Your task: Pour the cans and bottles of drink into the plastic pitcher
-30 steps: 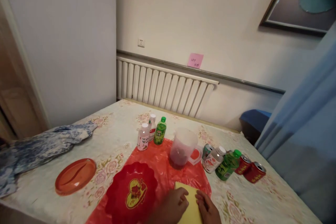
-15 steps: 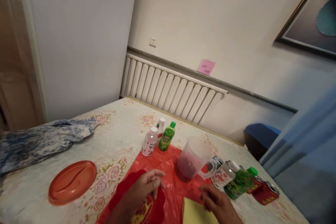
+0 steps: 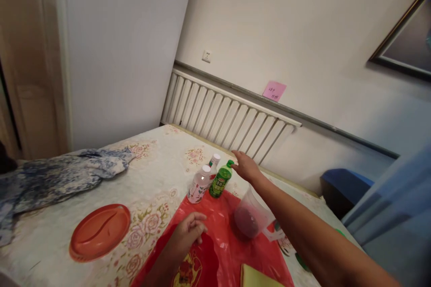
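Observation:
My right hand (image 3: pixel 245 166) is stretched out beside the green cap of a green bottle (image 3: pixel 220 180), fingers apart and nothing held. To the left of that bottle stand a white-capped pink-white bottle (image 3: pixel 198 184) and, behind it, another white-capped bottle (image 3: pixel 214 161). Over the red plastic sheet (image 3: pixel 225 242) hovers my left hand (image 3: pixel 191 231), its fingers loosely curled and parted, with nothing seen in it. A clear pitcher (image 3: pixel 251 215) with dark contents is partly behind my right forearm. Below it lies a yellow cloth or pad (image 3: pixel 257 277).
An orange-red divided plate (image 3: pixel 100 232) lies on the flowered tablecloth (image 3: pixel 158 166) at left, near a blue-white cloth (image 3: pixel 74 175). Right of the pitcher, my forearm mostly hides bottles and cans. A radiator (image 3: pixel 222 112) runs behind the table.
My right hand has moved from beside the yellow pad up and forward to the green bottle's cap, its forearm now crossing in front of the pitcher. The view has shifted slightly.

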Tool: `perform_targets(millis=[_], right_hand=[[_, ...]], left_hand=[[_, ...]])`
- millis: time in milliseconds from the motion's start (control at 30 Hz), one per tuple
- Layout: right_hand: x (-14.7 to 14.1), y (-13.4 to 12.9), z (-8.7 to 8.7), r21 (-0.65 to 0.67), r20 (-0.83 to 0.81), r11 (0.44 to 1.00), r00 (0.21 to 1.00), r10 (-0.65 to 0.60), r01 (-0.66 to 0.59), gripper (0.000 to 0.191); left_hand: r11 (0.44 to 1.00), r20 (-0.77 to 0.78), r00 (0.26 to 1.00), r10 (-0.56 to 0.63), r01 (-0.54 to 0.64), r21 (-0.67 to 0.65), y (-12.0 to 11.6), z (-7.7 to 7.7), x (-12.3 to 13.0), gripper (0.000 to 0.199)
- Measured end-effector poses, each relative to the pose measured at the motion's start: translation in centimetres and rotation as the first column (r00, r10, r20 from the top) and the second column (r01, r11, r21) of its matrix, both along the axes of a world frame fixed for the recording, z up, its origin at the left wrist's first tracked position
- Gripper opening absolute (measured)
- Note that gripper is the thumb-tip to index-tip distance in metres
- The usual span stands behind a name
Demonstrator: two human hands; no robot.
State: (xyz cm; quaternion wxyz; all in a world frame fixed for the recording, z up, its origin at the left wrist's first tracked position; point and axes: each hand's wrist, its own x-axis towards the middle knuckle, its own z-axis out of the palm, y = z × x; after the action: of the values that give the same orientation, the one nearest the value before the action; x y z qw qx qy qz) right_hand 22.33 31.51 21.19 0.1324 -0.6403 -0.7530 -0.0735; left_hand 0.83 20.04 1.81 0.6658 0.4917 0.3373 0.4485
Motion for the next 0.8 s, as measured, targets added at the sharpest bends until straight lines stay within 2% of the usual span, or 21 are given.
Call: perform_targets(millis=[67,133,267,367,467,567,700,800], right_hand=[[-0.5,1.2,-0.9,-0.019,0.06,1.0,0.998,-0.02,0.022,0.062],[-0.8,2.0,-1.9,-0.062,0.111,0.997,0.993,-0.031,0.038,0.062],[-1.1,2.6,-3.3,-0.167,0.185,0.985,0.983,-0.017,0.048,0.039],[-1.0,2.1,-3.3,-0.184,0.206,0.982,0.979,0.003,0.036,0.03],[-0.9,0.8,-2.2,-0.166,0.201,0.986,0.979,0.04,-0.006,0.027],[-1.1,-1.2,-0.2,-0.14,0.179,0.987,0.978,0.105,-0.08,0.025],[-2.1,-4.9,2.6,-0.132,0.145,0.968,0.962,0.23,-0.211,0.024],[-3.3,-7.8,4.0,-0.155,0.075,0.923,0.928,0.365,-0.351,0.02]], left_hand=[[0.999,0.004,0.999,0.032,-0.032,0.001,0.1,-0.1,0.0,0.037],[0.999,0.009,0.999,0.044,-0.044,0.003,0.1,-0.3,0.0,0.036],[0.999,0.032,0.998,0.048,-0.048,0.001,0.3,-0.7,0.0,0.036],[0.997,0.034,0.997,0.075,-0.076,0.013,0.4,-0.9,0.1,0.036],[0.99,-0.029,0.989,0.143,-0.143,0.001,0.5,-0.9,0.3,0.033],[0.97,-0.118,0.965,0.235,-0.225,0.09,0.5,-0.5,0.6,0.032],[0.885,-0.203,0.887,0.415,-0.342,0.315,0.1,0.6,0.9,0.055],[0.848,-0.267,0.842,0.469,-0.345,0.402,-0.3,1.8,0.8,0.073]])
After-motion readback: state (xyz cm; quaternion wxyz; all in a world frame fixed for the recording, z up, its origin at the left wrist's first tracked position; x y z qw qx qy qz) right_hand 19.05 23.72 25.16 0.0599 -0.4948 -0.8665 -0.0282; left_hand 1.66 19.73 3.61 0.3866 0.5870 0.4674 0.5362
